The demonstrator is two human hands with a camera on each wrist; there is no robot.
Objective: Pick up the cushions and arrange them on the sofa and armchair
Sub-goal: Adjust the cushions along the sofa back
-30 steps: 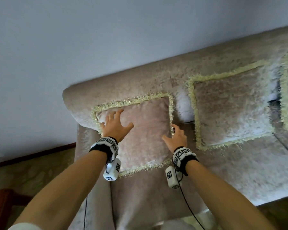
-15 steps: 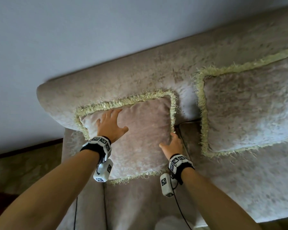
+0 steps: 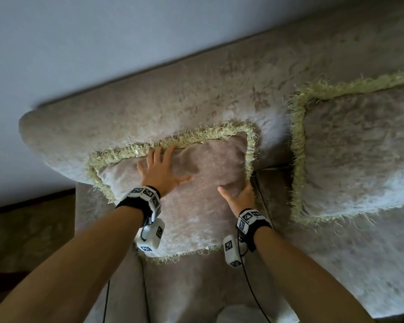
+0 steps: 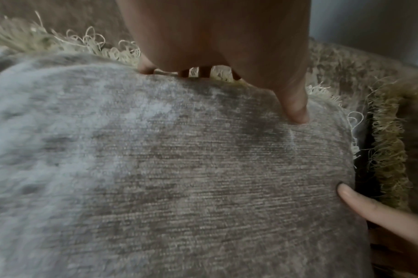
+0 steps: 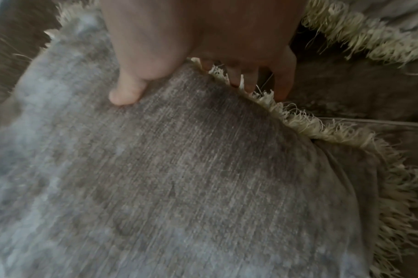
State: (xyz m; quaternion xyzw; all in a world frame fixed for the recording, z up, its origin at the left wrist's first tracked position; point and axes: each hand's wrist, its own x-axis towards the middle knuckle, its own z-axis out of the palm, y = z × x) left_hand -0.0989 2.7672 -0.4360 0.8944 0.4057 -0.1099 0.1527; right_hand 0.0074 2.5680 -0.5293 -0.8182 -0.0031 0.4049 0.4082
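A beige cushion (image 3: 196,217) (image 4: 179,169) (image 5: 179,169) with a pale green fringe leans against the sofa backrest (image 3: 173,89) at the sofa's left end. My left hand (image 3: 166,169) (image 4: 243,90) lies flat on its upper part, fingers straight and reaching the top fringe, thumb pressing into the fabric. My right hand (image 3: 239,194) (image 5: 193,82) holds the cushion's right edge, with the thumb on the front face and the fingers curled behind the fringe. A second fringed cushion (image 3: 359,155) leans on the backrest to the right, apart from the first.
The sofa seat (image 3: 336,264) stretches to the right below the second cushion. The left armrest (image 3: 91,229) sits beside the held cushion. A plain wall (image 3: 103,43) rises behind the backrest, and patterned floor (image 3: 21,229) shows at lower left.
My left hand has slid up the cushion to its top fringe. The right hand stays on the right edge. The head view has drawn closer and shifted left, cutting off the second cushion.
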